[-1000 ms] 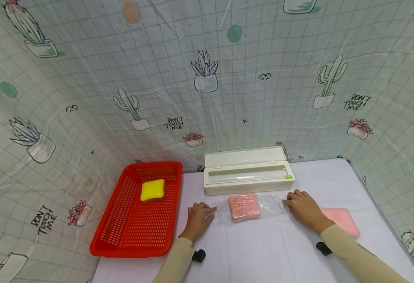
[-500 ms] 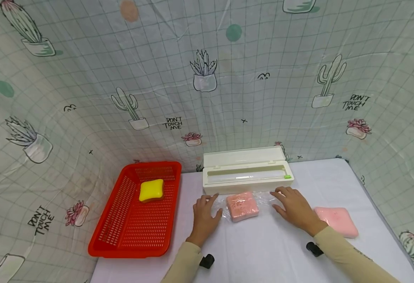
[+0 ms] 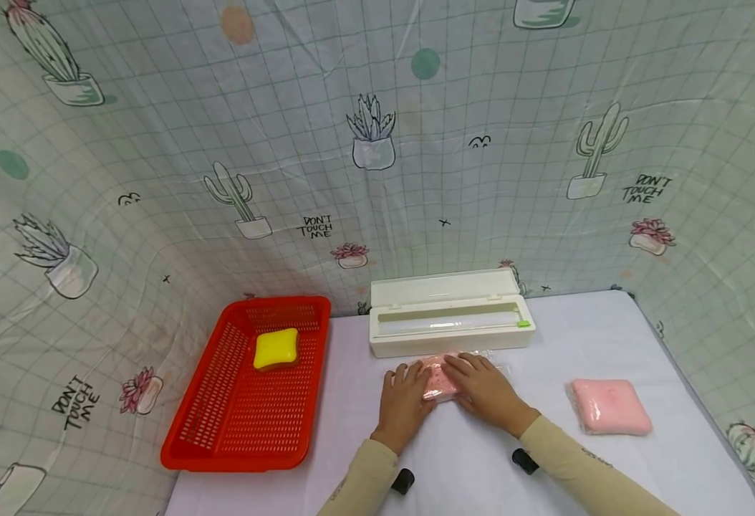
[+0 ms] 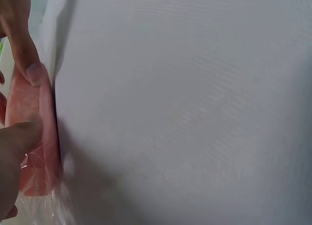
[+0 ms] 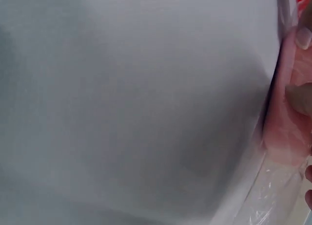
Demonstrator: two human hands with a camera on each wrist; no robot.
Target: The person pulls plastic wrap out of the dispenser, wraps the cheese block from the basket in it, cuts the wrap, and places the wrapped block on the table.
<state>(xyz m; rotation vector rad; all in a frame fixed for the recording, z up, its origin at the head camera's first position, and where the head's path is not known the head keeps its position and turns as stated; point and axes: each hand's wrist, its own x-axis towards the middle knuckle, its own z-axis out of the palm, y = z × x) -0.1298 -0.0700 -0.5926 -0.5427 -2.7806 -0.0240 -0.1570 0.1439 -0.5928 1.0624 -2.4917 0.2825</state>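
Observation:
A pink sponge (image 3: 440, 381) under clear plastic wrap (image 4: 36, 205) lies on the white cloth, in front of a wrap dispenser. My left hand (image 3: 403, 401) rests on its left part, and my right hand (image 3: 488, 390) rests on its right part. In the left wrist view both thumbs press on the film over the sponge (image 4: 31, 101). The right wrist view shows the thumbs on the sponge (image 5: 282, 122) too, with loose film (image 5: 273, 193) spreading beyond its end. My hands cover much of the sponge in the head view.
The long white dispenser box (image 3: 451, 340) stands behind with its lid raised and a film roll (image 3: 448, 322) inside. A red basket (image 3: 242, 462) at the left holds a yellow sponge (image 3: 277, 348). Another pink sponge (image 3: 612, 406) in film lies at the right.
Both hands have moved inward, from the outer ends of the film to the top of the pink sponge. The right arm no longer overlaps the other pink sponge.

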